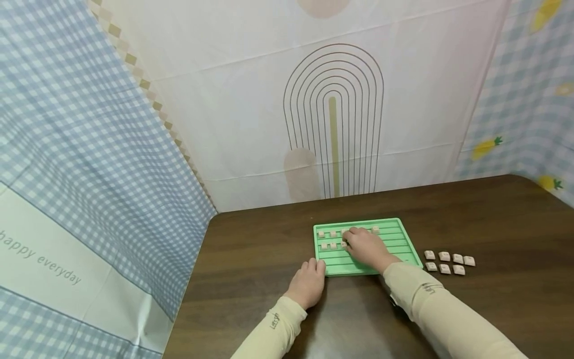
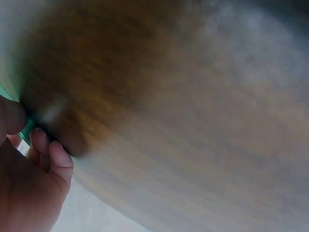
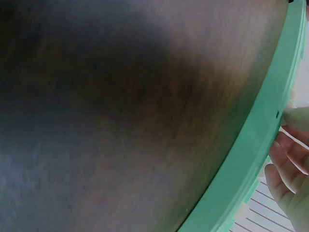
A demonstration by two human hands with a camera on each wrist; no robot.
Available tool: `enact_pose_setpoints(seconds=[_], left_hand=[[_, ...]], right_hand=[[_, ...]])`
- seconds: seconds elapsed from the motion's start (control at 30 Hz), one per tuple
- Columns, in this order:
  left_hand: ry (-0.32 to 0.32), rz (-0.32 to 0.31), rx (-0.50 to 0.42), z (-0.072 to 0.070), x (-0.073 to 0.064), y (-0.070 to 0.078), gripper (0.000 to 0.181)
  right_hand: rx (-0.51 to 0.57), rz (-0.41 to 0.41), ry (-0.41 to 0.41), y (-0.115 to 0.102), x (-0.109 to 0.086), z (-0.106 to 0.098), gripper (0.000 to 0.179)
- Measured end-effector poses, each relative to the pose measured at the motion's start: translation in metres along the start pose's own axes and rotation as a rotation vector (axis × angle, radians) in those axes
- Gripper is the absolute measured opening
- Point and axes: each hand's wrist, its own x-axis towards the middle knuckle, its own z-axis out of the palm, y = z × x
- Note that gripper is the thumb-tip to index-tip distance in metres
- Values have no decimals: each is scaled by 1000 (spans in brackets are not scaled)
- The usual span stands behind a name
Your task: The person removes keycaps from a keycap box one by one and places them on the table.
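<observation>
A green ridged tray lies on the table, with several small cream keycaps along its two upper rows. At the tray's near left corner my left hand holds the edge. In the left wrist view the thumb and curled fingers take the green edge between them. My right hand reaches over the tray, its fingertips at a keycap in the second row. It appears to pinch that keycap, though the fingers partly cover it. In the right wrist view the curled fingers show beyond the green tray side.
Several loose keycaps lie on the brown wooden table to the right of the tray, in two rough rows. A patterned white cloth hangs behind the table, and a blue checked cloth hangs at the left.
</observation>
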Motion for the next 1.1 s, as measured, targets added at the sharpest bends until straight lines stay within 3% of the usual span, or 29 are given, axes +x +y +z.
enact_pose_setpoints(seconds=[0.67,0.8,0.93,1.1], left_hand=[[-44,-3,-17,3,2,1,7],[-47,0,-27,7,3,0,8],[-54,-12,-41,8,3,-2,8],[-55,-8,-46,3,3,-2,7]], right_hand=[[33,46,9,3,-5,-8,16],[52,32,47,14,-18,-23,13],[4,32,79,30,-37,-41,13],[-47,53,84,61,-76,-65,14]])
